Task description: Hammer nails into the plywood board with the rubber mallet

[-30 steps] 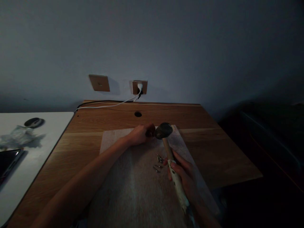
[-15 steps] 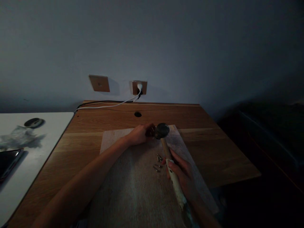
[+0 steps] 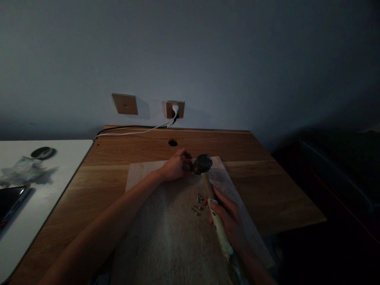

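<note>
Against a dim blue-grey wall [image 3: 190,47], over a wooden surface [image 3: 285,194]: a hammer [image 3: 220,228], slanting across a pale board [image 3: 162,245], with its dark head [image 3: 203,163] at the far end and its light handle [image 3: 223,239] running back and rightward toward the camera. Resting on the board or hanging just above it, impossible to tell. Gripped firmly about the handle, below the bare wooden neck, by the right hand [image 3: 230,217]. Nearest to the hammer's head, just left of it: the left hand [image 3: 174,166], with fingers curled inward; touching the head or pinching something small, hidden from this view. Laid out, by the long axis, from the left fingertips back to the right palm. Scattered left of the hammer's handle, close to the right fingertips: small metal pieces [image 3: 198,198], too dim to name. Beyond the hammer's head: a round hole [image 3: 172,143], then a white plug [image 3: 175,108] in a wall socket [image 3: 169,114]. Well left of the hammer: crumpled plastic [image 3: 28,170] on a white surface [image 3: 69,166].
</note>
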The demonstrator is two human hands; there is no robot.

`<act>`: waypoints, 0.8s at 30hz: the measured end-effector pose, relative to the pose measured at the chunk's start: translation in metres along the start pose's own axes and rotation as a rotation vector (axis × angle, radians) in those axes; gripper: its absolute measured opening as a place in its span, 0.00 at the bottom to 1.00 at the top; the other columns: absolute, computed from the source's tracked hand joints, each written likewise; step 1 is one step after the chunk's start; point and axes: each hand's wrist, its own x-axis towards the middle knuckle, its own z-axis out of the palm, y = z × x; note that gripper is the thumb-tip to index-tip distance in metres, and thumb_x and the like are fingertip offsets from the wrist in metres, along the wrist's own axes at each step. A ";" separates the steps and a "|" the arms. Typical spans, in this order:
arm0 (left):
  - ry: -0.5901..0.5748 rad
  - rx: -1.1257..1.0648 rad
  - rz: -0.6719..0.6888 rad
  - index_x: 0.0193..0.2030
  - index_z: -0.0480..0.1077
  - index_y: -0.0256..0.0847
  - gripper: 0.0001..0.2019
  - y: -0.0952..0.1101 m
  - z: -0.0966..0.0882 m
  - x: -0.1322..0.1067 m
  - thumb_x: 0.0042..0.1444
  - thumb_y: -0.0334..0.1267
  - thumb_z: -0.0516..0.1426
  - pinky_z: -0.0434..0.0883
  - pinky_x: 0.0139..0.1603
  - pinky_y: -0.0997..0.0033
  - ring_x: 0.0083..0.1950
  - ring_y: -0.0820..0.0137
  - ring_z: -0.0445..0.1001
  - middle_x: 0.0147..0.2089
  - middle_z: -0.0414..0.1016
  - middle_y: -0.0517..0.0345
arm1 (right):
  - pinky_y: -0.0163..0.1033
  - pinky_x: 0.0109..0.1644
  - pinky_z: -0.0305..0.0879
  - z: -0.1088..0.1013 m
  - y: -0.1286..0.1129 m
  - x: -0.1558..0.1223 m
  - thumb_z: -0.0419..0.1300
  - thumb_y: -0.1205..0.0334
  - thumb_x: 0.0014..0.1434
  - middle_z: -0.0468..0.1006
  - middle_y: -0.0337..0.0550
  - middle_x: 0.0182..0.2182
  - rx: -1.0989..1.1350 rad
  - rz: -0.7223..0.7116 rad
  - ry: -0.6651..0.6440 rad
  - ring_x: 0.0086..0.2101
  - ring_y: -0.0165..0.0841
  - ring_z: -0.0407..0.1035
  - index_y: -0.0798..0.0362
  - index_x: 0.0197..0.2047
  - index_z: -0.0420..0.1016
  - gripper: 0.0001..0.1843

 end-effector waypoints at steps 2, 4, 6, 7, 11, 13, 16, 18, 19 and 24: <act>0.003 -0.002 0.002 0.35 0.80 0.40 0.05 0.000 0.000 0.000 0.50 0.35 0.68 0.67 0.59 0.58 0.56 0.59 0.68 0.51 0.68 0.49 | 0.32 0.21 0.64 0.000 0.003 0.000 0.64 0.51 0.58 0.81 0.42 0.32 0.007 -0.005 0.006 0.20 0.27 0.65 0.50 0.58 0.78 0.26; 0.010 0.002 0.003 0.35 0.80 0.40 0.05 0.000 0.000 0.001 0.50 0.35 0.68 0.67 0.59 0.58 0.56 0.58 0.68 0.52 0.69 0.47 | 0.32 0.20 0.63 0.000 0.004 0.000 0.64 0.50 0.57 0.81 0.42 0.31 0.006 -0.002 0.015 0.19 0.27 0.65 0.51 0.59 0.77 0.28; 0.008 0.005 0.008 0.36 0.81 0.40 0.06 0.000 0.000 0.001 0.49 0.35 0.68 0.67 0.59 0.58 0.56 0.58 0.68 0.52 0.69 0.47 | 0.32 0.20 0.63 0.000 0.004 0.000 0.64 0.49 0.57 0.82 0.43 0.31 -0.004 -0.002 0.021 0.19 0.27 0.65 0.52 0.60 0.77 0.29; 0.005 0.006 0.010 0.36 0.81 0.40 0.06 -0.001 0.001 0.001 0.49 0.35 0.67 0.67 0.59 0.58 0.56 0.58 0.68 0.52 0.70 0.47 | 0.33 0.20 0.64 0.000 0.003 0.000 0.64 0.49 0.56 0.82 0.43 0.30 -0.012 -0.005 0.022 0.19 0.27 0.65 0.52 0.60 0.77 0.30; 0.007 0.014 0.001 0.36 0.81 0.40 0.06 -0.003 0.001 0.002 0.49 0.34 0.68 0.67 0.58 0.58 0.54 0.59 0.69 0.51 0.71 0.48 | 0.33 0.20 0.64 0.000 0.001 0.000 0.64 0.49 0.57 0.82 0.44 0.31 -0.050 -0.018 0.007 0.19 0.27 0.65 0.53 0.58 0.78 0.29; 0.003 0.024 0.002 0.36 0.81 0.40 0.07 -0.005 0.002 0.003 0.48 0.34 0.68 0.67 0.58 0.58 0.54 0.59 0.69 0.51 0.72 0.48 | 0.32 0.20 0.63 0.000 0.002 0.000 0.64 0.50 0.57 0.82 0.44 0.31 -0.047 -0.012 0.000 0.19 0.27 0.65 0.52 0.57 0.79 0.27; 0.000 0.038 0.008 0.36 0.81 0.40 0.08 -0.005 0.002 0.003 0.48 0.36 0.69 0.68 0.58 0.57 0.54 0.58 0.69 0.50 0.71 0.48 | 0.32 0.20 0.63 0.000 0.004 0.000 0.64 0.50 0.57 0.82 0.44 0.32 -0.027 -0.008 -0.003 0.19 0.27 0.66 0.51 0.57 0.79 0.27; 0.007 0.041 0.006 0.36 0.81 0.40 0.08 -0.005 0.002 0.003 0.48 0.37 0.69 0.68 0.58 0.57 0.53 0.59 0.70 0.50 0.70 0.49 | 0.32 0.21 0.63 0.000 0.003 0.000 0.64 0.50 0.57 0.82 0.44 0.32 -0.016 -0.005 -0.006 0.19 0.27 0.66 0.52 0.57 0.78 0.27; 0.009 0.041 0.006 0.36 0.81 0.40 0.08 -0.005 0.002 0.003 0.48 0.37 0.69 0.68 0.58 0.57 0.53 0.59 0.70 0.50 0.70 0.49 | 0.32 0.21 0.63 0.000 0.003 0.000 0.64 0.50 0.57 0.82 0.44 0.32 -0.013 -0.004 -0.007 0.19 0.27 0.66 0.52 0.57 0.78 0.27; 0.000 0.030 -0.002 0.36 0.80 0.40 0.08 -0.003 0.001 0.002 0.48 0.36 0.69 0.67 0.59 0.57 0.54 0.59 0.69 0.50 0.71 0.49 | 0.32 0.20 0.63 -0.001 0.003 -0.001 0.63 0.51 0.58 0.82 0.44 0.33 -0.032 -0.022 -0.009 0.19 0.27 0.66 0.53 0.59 0.76 0.28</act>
